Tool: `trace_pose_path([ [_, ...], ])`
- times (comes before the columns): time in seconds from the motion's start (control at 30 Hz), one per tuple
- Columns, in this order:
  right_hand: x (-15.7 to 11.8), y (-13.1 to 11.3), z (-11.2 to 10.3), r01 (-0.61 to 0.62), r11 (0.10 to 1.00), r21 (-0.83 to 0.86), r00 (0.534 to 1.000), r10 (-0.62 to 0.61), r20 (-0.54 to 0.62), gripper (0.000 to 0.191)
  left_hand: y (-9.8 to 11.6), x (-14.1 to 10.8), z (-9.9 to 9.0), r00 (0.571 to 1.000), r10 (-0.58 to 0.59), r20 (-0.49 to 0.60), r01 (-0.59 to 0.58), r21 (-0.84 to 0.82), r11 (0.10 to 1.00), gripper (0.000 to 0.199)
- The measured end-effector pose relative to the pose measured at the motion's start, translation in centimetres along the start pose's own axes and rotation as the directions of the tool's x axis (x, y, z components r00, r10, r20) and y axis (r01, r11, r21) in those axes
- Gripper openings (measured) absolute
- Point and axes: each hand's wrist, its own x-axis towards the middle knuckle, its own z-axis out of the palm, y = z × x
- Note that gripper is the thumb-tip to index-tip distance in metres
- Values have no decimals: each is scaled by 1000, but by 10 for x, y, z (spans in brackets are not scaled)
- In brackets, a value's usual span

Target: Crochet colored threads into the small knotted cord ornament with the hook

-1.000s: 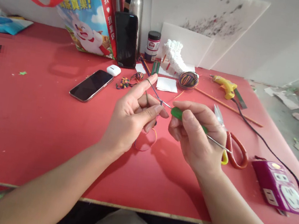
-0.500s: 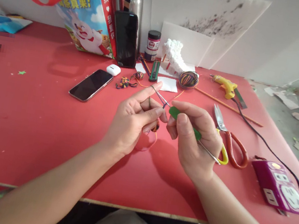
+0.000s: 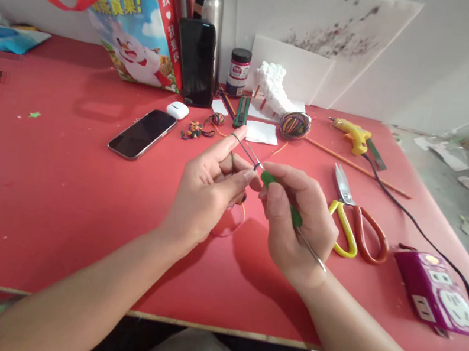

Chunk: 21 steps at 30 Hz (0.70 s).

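A green-handled hook [image 3: 267, 178] meets dark yarn [image 3: 255, 167] between the two hands, its handle gripped in the fingers of the right hand [image 3: 288, 243]. The left hand [image 3: 208, 186] pinches the yarn under its thumb, a strand stretched to the extended index finger. Scissors [image 3: 347, 199] lie just right of the right hand, a multicoloured ball [image 3: 295, 126] beyond both hands, and a phone [image 3: 142, 134] beyond and left of the left hand.

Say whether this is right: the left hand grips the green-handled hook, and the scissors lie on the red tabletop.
The left hand doesn't: in the head view, the right hand grips the green-handled hook. The scissors do lie on the tabletop.
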Motion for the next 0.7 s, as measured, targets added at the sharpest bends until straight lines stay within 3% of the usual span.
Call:
trace_pose_path([
  [0.13,3,2,-3,114,993,-14,989,-112,96,24,3,1,0,1000,-12,12,12,-20,1000,75],
  [0.27,2,1,1,87,993,-82,996,-86,17,23,2,-1,0,1000,19,21,-19,25,1000,76],
  [0.37,-2,0,6,128,979,-160,991,-132,-17,26,2,-1,0,1000,3,31,-2,-30,1000,76],
  [0.53,0,1,2,217,973,-80,975,-213,59,33,9,2,-1,987,-53,149,78,-165,983,86],
  [0.7,7,2,-9,71,997,39,996,-72,51,25,16,7,-9,974,-93,206,126,-155,980,83],
])
